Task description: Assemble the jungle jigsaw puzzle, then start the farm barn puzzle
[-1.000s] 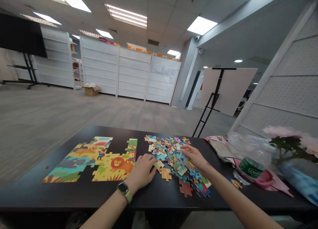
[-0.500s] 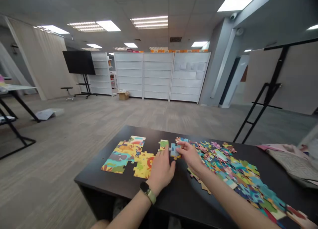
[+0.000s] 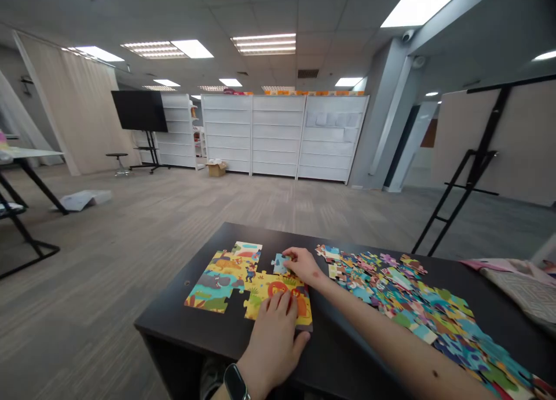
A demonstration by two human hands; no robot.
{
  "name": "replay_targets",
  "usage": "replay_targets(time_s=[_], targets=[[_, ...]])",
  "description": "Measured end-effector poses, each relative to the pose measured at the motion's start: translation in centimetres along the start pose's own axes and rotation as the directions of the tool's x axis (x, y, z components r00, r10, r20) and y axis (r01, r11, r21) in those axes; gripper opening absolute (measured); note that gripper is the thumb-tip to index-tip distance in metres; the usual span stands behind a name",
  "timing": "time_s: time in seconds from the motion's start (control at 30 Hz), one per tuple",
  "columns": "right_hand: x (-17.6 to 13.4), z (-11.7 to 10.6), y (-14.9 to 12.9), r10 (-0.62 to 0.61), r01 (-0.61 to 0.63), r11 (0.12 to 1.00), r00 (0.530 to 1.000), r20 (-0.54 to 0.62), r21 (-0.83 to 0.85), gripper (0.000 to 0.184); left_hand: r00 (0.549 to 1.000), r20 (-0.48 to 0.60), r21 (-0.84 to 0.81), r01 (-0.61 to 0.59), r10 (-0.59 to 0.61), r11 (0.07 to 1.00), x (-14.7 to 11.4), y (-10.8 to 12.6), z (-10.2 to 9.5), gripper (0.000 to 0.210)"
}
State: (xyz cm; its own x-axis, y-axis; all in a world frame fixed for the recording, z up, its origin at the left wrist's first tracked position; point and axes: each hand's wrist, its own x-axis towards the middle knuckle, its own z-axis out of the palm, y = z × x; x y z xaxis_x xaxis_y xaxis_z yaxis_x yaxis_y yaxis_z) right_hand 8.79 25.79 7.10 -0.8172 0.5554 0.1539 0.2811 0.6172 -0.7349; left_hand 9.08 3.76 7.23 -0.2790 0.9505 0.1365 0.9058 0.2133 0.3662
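My left hand (image 3: 273,339) lies flat with fingers stretched on the yellow lion part of the jigsaw puzzle (image 3: 256,293). A dark smartwatch is on that wrist. Between the fingertips of my right hand (image 3: 304,267) is a light-blue puzzle piece (image 3: 279,263), at the top edge of the lion part; whether it is locked in I cannot tell. To the left, the joined section with a hippo (image 3: 212,281) connects to the lion part, with a gap along the lower edge between them. My right fingers partly cover the blue piece.
Loose puzzle pieces (image 3: 403,296) are heaped across the right side of the dark table (image 3: 334,342). A patterned cloth item (image 3: 516,284) lies at the far right edge. Beyond the table are an easel-like black stand (image 3: 473,168), white shelves (image 3: 278,136) and a screen (image 3: 139,110).
My right hand has moved left with the blue piece, from beside the heap to the joined puzzle. My left hand has drawn back toward me, uncovering more of the lion part.
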Motion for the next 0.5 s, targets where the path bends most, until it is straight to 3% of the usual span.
replay_targets(time_s=[0.2, 0.3, 0.4, 0.5], targets=[[-0.1, -0.6, -0.7, -0.058, 0.072, 0.980, 0.995, 0.077, -0.186, 0.023, 0.997, -0.077, 0.012, -0.005, 0.006, 1.000, 0.4, 0.8, 0.2, 0.061], [-0.2, -0.6, -1.0, -0.048, 0.061, 0.976, 0.996, 0.069, -0.210, 0.024, 0.996, -0.083, 0.047, 0.021, -0.017, 0.999, 1.1, 0.9, -0.7, 0.044], [-0.6, -0.8, -2.3, -0.072, 0.072, 0.986, 0.997, 0.001, -0.149, 0.020, 0.993, -0.113, 0.084, 0.042, -0.033, 0.996, 2.4, -0.1, -1.6, 0.032], [-2.3, -2.6, -4.5, -0.126, 0.123, 0.992, 0.979, -0.158, -0.027, 0.014, 0.986, -0.160, 0.116, 0.066, -0.047, 0.991, 3.6, -1.6, -1.9, 0.034]])
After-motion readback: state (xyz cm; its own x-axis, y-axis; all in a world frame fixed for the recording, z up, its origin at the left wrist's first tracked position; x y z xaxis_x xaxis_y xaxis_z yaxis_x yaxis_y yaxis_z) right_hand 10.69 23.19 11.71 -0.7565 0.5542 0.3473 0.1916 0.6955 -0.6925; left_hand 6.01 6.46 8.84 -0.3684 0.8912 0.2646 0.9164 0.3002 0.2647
